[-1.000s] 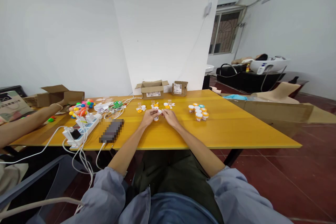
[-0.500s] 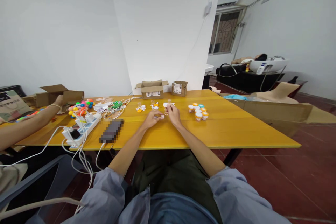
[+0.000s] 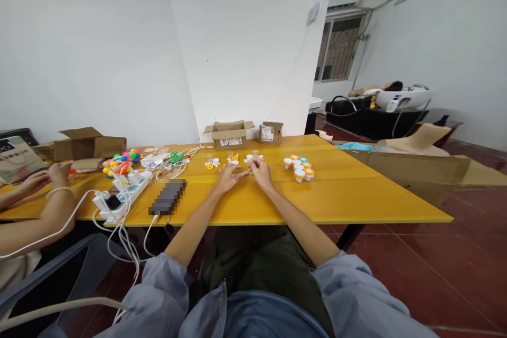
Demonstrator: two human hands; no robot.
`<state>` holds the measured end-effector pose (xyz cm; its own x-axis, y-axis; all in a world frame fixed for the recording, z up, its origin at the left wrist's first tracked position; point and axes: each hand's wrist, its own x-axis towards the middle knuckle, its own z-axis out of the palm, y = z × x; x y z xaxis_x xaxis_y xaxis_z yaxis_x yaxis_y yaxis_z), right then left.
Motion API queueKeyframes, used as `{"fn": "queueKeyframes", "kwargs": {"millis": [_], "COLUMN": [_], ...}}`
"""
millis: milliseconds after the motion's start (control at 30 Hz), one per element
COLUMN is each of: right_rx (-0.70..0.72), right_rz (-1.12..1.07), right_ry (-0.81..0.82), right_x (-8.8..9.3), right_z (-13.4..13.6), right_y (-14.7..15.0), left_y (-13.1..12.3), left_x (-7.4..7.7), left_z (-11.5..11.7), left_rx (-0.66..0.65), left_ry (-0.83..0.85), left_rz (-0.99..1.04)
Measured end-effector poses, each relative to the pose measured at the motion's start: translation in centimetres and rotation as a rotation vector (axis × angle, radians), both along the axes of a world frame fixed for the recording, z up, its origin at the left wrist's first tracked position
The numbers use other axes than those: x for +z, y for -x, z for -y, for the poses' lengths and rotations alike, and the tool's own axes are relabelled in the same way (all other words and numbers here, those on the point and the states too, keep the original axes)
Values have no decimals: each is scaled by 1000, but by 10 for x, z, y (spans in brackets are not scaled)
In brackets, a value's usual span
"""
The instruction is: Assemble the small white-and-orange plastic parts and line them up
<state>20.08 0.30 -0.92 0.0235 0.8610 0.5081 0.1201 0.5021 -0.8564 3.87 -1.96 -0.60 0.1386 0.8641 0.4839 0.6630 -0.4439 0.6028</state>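
Observation:
Over the middle of the wooden table (image 3: 344, 195), my left hand (image 3: 228, 177) and my right hand (image 3: 261, 173) are close together, fingertips nearly meeting. Both are closed in a pinch at a small pale part (image 3: 249, 171), too small and too covered by fingers to name. Just beyond my hands lie three small groups of clear cups with white and orange pieces, among them a clear cup (image 3: 209, 157) and an orange ring (image 3: 209, 167). To the right of my right hand stands a cluster of small clear jars (image 3: 299, 177) with white, orange and blue lids.
Two cardboard boxes (image 3: 228, 137) stand against the wall. On the left are a dark phone (image 3: 168, 197), a power strip (image 3: 124, 195) with trailing white cables, and colourful balls (image 3: 122, 162). A co-worker's hands (image 3: 59, 177) are at the far left. A large carton (image 3: 407, 174) sits beyond the right edge.
My hands have drawn slightly closer, and the small pale part at my left fingertips is now between both hands. The co-worker's arm has pulled back from the open box.

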Motion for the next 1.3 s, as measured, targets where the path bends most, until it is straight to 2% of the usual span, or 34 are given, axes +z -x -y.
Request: {"fn": "queueKeyframes", "kwargs": {"millis": [133,267,433,667,833,1300], "right_rx": [113,242,301,301,266,178], "right_rz": [28,69,57,92,137,312], "right_ry": [23,35,63,82,18,10], "right_x": [0,-2,-4,-3,-1,-1], "right_z": [0,-1,-4,-3,1,0], "right_y": [0,3,4,2,2,-1], "left_y": [3,3,4,1,1,3], "left_x": [3,6,10,15,15,10], "left_z": [-5,-5,0,5,6,2], "left_rx": [-64,-172,-125,-69,-67,-178], "left_ry": [43,70,66,44,48,119], "left_rz": [264,374,441,412,361,341]}}
